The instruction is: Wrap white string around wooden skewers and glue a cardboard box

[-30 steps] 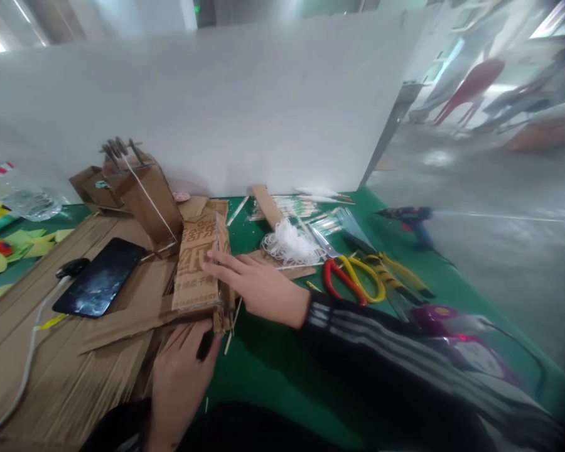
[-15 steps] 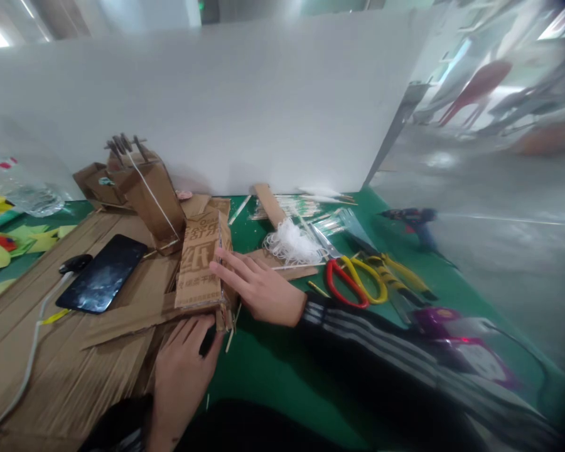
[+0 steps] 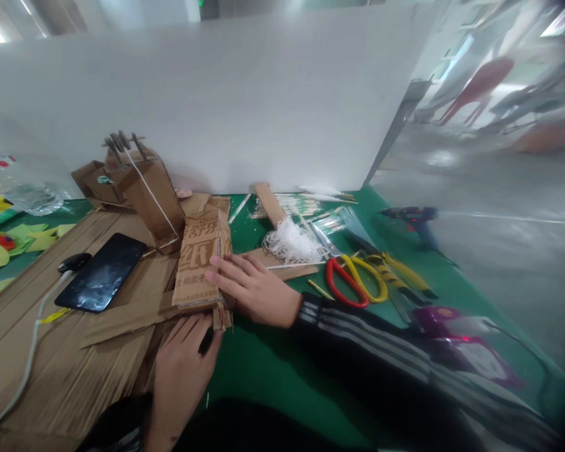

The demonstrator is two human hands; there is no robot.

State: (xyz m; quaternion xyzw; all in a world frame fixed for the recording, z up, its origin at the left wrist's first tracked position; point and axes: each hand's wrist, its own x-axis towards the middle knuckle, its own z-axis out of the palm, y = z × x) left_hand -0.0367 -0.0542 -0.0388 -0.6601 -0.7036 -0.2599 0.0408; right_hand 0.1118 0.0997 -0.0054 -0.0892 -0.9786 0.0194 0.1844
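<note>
Hands: both mine on one printed cardboard piece (image 3: 198,260), which lies flat on the brown cardboard sheets (image 3: 66,370) at the edge of the green table (image 3: 273,370). My right hand (image 3: 252,289) lies flat against its right edge, fingers (image 3: 226,267) straight and slightly spread, pressing, not clamped on anything. My left hand (image 3: 181,370) sits at the near end, fingers together and curled toward the bottom edge; something dark shows between finger and thumb, can't tell what, and can't tell whether I'm gripping it.

Count around it:
- 1 phone (image 3: 101,273), screen up, left of the piece, on the sheets, with 1 white cable (image 3: 28,364) running past it.
- 1 cardboard structure (image 3: 145,188) with sticks poking out of the top, standing behind the piece.
- 1 white tangle of string (image 3: 289,245), just right of my right hand.
- 1 pair of scissors (image 3: 346,279), red and yellow handles, beside the tangle.
- 1 pair of yellow-handled pliers (image 3: 395,270), next to the scissors.
- 1 glue gun (image 3: 412,220), far right, well apart.
- 1 white board (image 3: 226,107) upright behind everything.
- Colored paper scraps (image 3: 4,242) far left; too blurred to count.
</note>
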